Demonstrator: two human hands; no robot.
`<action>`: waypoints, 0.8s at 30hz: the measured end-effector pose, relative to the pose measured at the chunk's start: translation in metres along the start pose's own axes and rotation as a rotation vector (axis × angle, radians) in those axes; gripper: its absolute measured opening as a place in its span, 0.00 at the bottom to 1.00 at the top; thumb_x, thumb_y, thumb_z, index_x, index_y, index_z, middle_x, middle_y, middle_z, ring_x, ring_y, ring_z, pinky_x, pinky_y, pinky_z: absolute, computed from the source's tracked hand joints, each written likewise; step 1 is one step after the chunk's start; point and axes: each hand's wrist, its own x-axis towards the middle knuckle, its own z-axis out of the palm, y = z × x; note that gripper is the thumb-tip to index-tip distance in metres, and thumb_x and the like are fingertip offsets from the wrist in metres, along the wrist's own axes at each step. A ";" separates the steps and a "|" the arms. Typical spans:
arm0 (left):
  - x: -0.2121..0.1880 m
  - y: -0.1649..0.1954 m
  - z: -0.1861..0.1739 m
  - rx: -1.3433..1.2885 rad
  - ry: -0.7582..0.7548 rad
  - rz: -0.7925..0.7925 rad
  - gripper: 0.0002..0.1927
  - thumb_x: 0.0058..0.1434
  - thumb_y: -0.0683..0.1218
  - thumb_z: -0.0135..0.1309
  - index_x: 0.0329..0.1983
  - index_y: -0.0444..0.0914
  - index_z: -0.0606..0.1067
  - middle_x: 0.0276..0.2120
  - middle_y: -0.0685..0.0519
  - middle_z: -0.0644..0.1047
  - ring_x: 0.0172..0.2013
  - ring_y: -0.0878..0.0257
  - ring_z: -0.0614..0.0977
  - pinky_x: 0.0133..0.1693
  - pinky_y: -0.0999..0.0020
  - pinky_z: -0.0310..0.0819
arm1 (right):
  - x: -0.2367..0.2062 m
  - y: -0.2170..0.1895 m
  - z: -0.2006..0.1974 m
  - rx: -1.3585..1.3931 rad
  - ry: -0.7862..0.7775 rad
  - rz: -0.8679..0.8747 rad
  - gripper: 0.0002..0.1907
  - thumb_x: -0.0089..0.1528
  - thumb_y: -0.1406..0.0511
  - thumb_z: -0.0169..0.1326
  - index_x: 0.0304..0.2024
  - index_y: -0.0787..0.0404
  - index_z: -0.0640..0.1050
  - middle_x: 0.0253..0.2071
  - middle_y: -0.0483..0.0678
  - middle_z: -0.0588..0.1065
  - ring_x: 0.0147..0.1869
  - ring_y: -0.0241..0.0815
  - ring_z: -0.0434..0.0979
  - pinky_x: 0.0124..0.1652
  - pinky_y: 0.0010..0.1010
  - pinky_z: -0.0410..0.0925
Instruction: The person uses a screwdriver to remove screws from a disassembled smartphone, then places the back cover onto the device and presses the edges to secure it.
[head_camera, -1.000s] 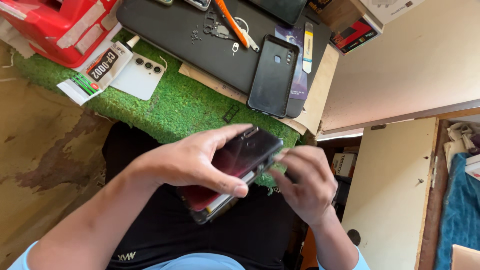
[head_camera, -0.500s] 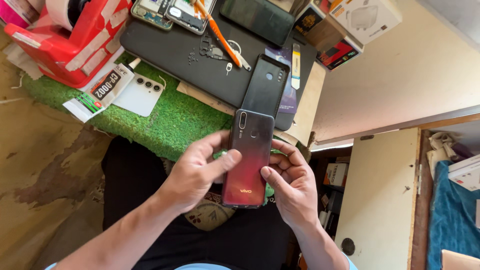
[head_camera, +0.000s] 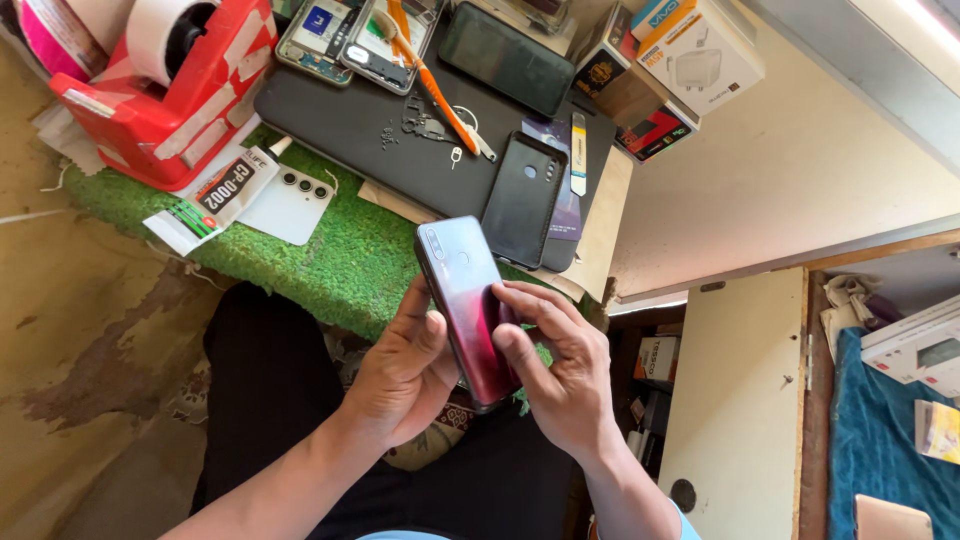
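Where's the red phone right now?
Head view, centre: the red phone is held back-up between the left hand and right hand, just below the black phone case.

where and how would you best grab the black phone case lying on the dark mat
Take the black phone case by its two long edges near the middle, coming from above. It lies flat, back up, long and narrow; its left edge has bare mat beside it, while the right edge sits over a purple card.

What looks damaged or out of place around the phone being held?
The red phone held by the left hand and right hand shows no visible damage on its back. On the black mat, two opened phones lie with their insides exposed, and small loose parts lie scattered beside an orange tool.
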 end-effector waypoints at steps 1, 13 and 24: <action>0.001 -0.001 0.000 0.006 0.021 0.019 0.35 0.68 0.49 0.55 0.75 0.46 0.55 0.60 0.53 0.73 0.59 0.62 0.75 0.62 0.59 0.69 | 0.001 -0.005 -0.002 -0.027 -0.029 -0.015 0.22 0.63 0.62 0.62 0.59 0.63 0.78 0.59 0.54 0.79 0.60 0.44 0.82 0.58 0.33 0.72; 0.005 -0.010 -0.004 0.178 0.095 0.184 0.47 0.64 0.43 0.61 0.81 0.46 0.49 0.54 0.48 0.76 0.56 0.62 0.76 0.59 0.62 0.71 | 0.009 -0.025 -0.008 -0.073 -0.157 0.057 0.31 0.54 0.61 0.64 0.61 0.60 0.78 0.64 0.54 0.77 0.61 0.45 0.82 0.58 0.35 0.72; 0.009 -0.002 0.000 0.315 0.145 0.216 0.49 0.58 0.43 0.66 0.80 0.44 0.53 0.52 0.47 0.76 0.54 0.60 0.78 0.57 0.60 0.77 | 0.007 -0.016 -0.009 -0.010 -0.190 -0.008 0.28 0.58 0.61 0.63 0.61 0.60 0.78 0.65 0.55 0.76 0.66 0.50 0.80 0.62 0.39 0.70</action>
